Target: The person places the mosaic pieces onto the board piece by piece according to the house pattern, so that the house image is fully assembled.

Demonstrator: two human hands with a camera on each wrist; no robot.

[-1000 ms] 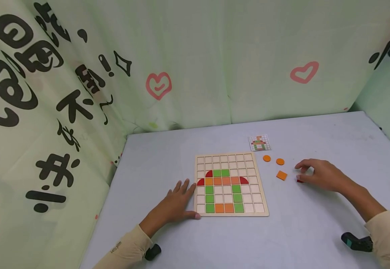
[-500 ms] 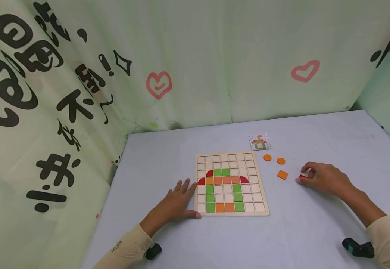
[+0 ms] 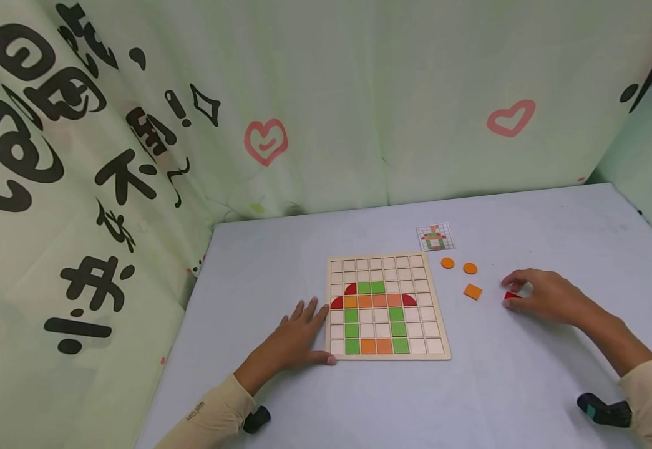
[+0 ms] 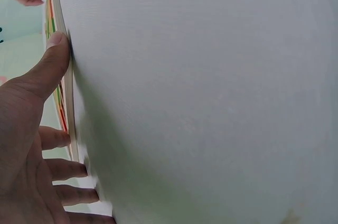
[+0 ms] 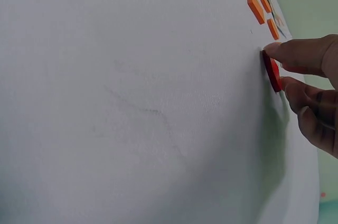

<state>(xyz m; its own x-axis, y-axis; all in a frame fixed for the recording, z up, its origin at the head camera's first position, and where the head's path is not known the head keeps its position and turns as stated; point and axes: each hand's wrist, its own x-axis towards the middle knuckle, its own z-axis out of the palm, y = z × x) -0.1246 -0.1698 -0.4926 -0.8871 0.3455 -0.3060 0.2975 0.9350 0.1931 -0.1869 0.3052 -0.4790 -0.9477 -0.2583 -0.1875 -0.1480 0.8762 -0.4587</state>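
A wooden grid board (image 3: 445, 340) lies on the table, with green, orange and red tiles set in some of its cells. My left hand (image 3: 297, 340) rests at the board's left edge, fingers spread and thumb at the near corner; the left wrist view shows the thumb (image 4: 50, 68) against the board's side. To the right of the board, my right hand (image 3: 553, 297) pinches a small red tile (image 3: 511, 295) between thumb and fingers, low at the tabletop. In the right wrist view this red tile (image 5: 271, 71) appears tilted, and its full outline is partly covered by fingertips.
Two orange round tiles (image 3: 447, 263) and an orange square tile (image 3: 473, 291) lie between the board and my right hand. A small pattern card (image 3: 435, 237) sits behind them. Pale printed curtains (image 3: 382, 125) enclose the table's back and sides.
My right hand has shifted slightly to the right, and the red tile, mostly hidden before, now shows between its thumb and fingers. The left hand and board have stayed in place.
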